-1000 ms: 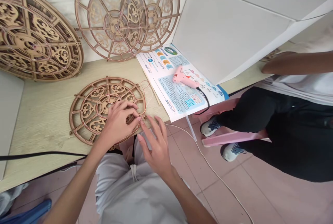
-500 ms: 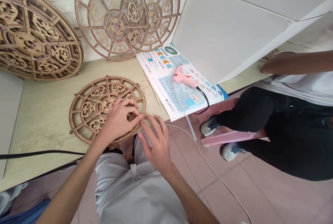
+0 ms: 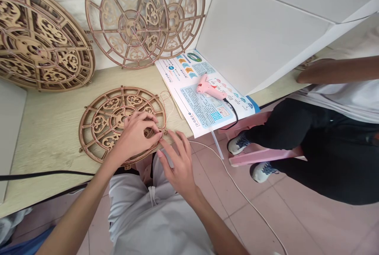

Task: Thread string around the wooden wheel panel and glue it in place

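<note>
A round gold openwork frame (image 3: 100,124) lies flat on the table at its front edge. My left hand (image 3: 139,132) rests over the frame's right part, its thumb and a fingertip pressed together at the rim; the thin cord there is too small to make out clearly. Beside the rim, my right hand (image 3: 177,160) has its fingers apart, with the index fingertip close to the left thumb. A thin pale cord (image 3: 169,107) loops on the table just right of the frame.
Larger round frames (image 3: 44,42) lean at the back left, others (image 3: 133,30) at the back middle. A pink glue gun (image 3: 211,89) lies on a printed sheet (image 3: 189,109). A black cable (image 3: 47,174) crosses the left. Another person's legs (image 3: 284,128) are at the right.
Both hands stay nearly in place, with only slight finger shifts at the rim. The frame has not visibly moved.
</note>
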The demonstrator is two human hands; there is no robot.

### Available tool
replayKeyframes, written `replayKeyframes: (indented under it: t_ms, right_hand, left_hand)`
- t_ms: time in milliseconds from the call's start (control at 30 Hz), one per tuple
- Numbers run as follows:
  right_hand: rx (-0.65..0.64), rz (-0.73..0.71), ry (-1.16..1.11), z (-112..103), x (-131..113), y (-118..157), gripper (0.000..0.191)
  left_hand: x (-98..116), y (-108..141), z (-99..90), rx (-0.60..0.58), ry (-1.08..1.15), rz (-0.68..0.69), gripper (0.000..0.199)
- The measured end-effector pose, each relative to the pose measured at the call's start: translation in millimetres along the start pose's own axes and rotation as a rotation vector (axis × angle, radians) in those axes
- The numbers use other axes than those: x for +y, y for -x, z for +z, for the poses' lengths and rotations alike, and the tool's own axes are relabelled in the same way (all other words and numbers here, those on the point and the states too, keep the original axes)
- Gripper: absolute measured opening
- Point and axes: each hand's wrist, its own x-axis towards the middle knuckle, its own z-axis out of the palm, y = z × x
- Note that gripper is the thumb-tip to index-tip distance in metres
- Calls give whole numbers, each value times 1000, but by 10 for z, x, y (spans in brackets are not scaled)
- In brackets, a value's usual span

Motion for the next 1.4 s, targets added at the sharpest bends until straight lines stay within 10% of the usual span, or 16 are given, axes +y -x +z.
replayKeyframes:
  t_ms: [367, 733, 1400]
  right_hand:
    - [53, 37, -259, -162, 209, -259, 29]
    - [-735, -471, -250, -224, 708, -1415, 15]
    - [-1029, -615, -409, 15, 673, -1626, 22]
  left_hand:
    - [27, 51, 89, 91, -24, 27, 10]
    - [10, 246, 203, 240, -55, 106, 9]
    - [122, 494, 118, 206, -155, -28, 18]
